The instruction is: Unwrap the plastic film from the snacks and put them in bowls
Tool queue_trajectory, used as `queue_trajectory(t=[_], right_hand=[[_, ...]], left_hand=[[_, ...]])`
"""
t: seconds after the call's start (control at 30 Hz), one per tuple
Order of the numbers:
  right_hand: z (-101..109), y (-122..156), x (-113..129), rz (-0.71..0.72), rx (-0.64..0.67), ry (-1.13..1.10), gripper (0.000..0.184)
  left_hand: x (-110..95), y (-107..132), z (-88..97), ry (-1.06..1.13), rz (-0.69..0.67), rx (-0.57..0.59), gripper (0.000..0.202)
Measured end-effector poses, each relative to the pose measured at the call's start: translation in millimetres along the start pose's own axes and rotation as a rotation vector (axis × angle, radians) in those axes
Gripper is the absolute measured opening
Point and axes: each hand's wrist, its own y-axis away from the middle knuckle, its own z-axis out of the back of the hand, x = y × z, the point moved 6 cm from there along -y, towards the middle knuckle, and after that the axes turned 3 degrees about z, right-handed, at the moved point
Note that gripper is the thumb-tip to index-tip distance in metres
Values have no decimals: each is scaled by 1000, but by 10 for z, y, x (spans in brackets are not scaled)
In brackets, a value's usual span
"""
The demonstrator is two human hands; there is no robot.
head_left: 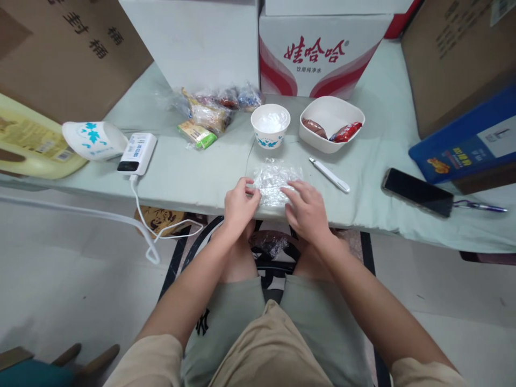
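Observation:
A crinkled clear plastic bag (275, 180) lies flat near the table's front edge, between my two hands. My left hand (241, 204) is at its left side, fingers bent but apart, with the tips at the plastic. From the right, my right hand (309, 210) reaches over the bag's other edge, its fingers spread and touching it. Behind the bag stands a paper cup (269, 141) with clear plastic inside. A white utility knife (329, 175) rests to the right. Beyond it, a white bowl (318, 144) holds a brown packet (314, 128) and a red packet (346, 131).
Wrapped snacks (209, 115) lie at the back left. A power bank (137, 155) with a cable, a tipped paper cup (94, 141) and a yellow jug (36, 141) are left. A phone (419, 191) and pen (481, 206) lie right. Boxes (322, 56) line the back.

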Motion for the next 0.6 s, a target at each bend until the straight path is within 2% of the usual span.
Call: queue_trajectory(t=[0.07,0.13,0.2,0.23,0.3,0.37,0.43,0.53,0.6], right_hand=[[-136,-1,64,83,124,84,48],[-237,0,66,105,198,137,49],[-293,3,57,122,228,161,49],[-305,6,54,130,230,166,50],[-311,12,49,135,223,169,49],[-307,14,45,126,215,168,46],[-304,10,49,115,216,166,46],[-311,-5,67,114,234,166,48],[-316,-13,74,115,247,163,49]], left_hand=[[40,17,36,-3,-6,-6,20],[38,43,104,-36,-52,-60,21],[-67,85,166,-98,-187,-132,23],[-165,111,158,-133,-303,-127,23],[-383,173,29,-203,-581,20,27],[-500,195,-147,-287,-758,224,34],[-462,83,-239,-392,-717,298,40],[-266,-145,-222,-515,-541,280,46],[-187,-193,-158,-515,-544,270,46]])
